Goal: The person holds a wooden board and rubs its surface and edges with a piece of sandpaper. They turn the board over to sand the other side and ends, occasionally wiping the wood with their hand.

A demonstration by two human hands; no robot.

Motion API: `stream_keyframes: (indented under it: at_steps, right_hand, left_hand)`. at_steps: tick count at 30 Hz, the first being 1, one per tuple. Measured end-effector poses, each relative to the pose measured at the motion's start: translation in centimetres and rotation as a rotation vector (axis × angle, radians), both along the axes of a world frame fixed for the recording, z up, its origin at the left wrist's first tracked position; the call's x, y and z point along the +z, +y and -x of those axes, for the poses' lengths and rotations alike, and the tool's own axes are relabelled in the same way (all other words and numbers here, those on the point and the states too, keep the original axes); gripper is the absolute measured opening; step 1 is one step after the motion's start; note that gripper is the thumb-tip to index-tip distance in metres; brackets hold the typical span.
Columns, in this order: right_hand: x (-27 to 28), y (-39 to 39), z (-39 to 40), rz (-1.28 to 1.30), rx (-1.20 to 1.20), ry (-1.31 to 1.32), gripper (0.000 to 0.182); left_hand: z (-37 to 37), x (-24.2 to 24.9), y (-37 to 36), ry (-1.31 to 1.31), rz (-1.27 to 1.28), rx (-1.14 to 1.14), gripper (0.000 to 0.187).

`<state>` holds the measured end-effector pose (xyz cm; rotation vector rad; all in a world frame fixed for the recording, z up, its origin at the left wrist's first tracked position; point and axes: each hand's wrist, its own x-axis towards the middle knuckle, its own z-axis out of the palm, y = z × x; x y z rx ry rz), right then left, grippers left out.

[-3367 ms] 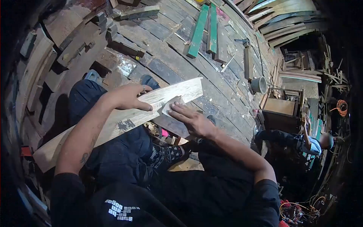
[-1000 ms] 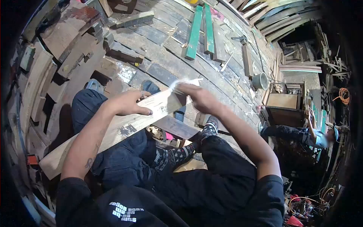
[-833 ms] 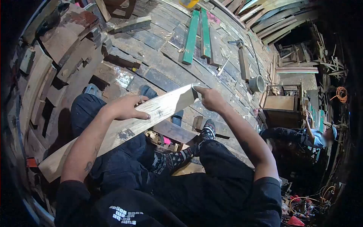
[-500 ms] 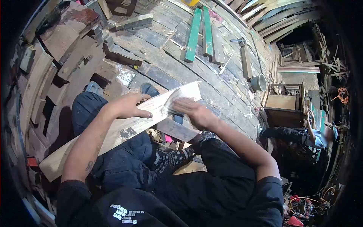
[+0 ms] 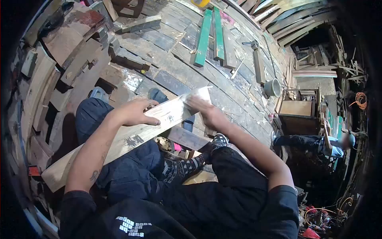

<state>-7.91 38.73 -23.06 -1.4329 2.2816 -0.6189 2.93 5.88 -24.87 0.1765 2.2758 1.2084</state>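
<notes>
A long pale wooden board [image 5: 119, 147] with dark stains lies slantwise over my lap and leg, its far end pointing up and to the right. My left hand [image 5: 137, 112] grips it near the middle, thumb on the top face and fingers over the far edge. On the board's far end, my right hand [image 5: 205, 111] presses down with its fingers together, smeared by motion. Whatever lies under those fingers I cannot make out. Below the board, a darker piece of wood [image 5: 189, 138] sits by my feet.
Two green-painted planks [image 5: 203, 38] and a hammer [image 5: 250, 42] lie on the plank floor ahead. Wood offcuts [image 5: 75, 59] are heaped at the left. A bucket [image 5: 272, 87] stands at the right, near a wooden cabinet [image 5: 296, 113] and another person [image 5: 306, 142].
My right hand has shifted slightly forward and right along the board, toward its far end. My left hand and the board have stayed in place.
</notes>
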Motion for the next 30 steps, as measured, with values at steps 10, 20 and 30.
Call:
stream_keyframes:
  at_steps: [10, 20, 30]
  right_hand:
    - [0.1, -2.9, -2.8, 0.015, 0.202, 0.132, 0.069]
    - [-0.8, -0.3, -0.2, -0.058, -0.22, 0.105, 0.071]
    - [0.1, 1.3, 0.8, -0.212, -0.244, 0.075, 0.062]
  left_hand:
    - [0.1, 1.5, 0.1, -0.021, 0.031, 0.002, 0.081]
    - [0.1, -0.2, -0.1, -0.033, -0.032, -0.003, 0.083]
    - [0.1, 1.4, 0.0, -0.051, 0.048, -0.001, 0.083]
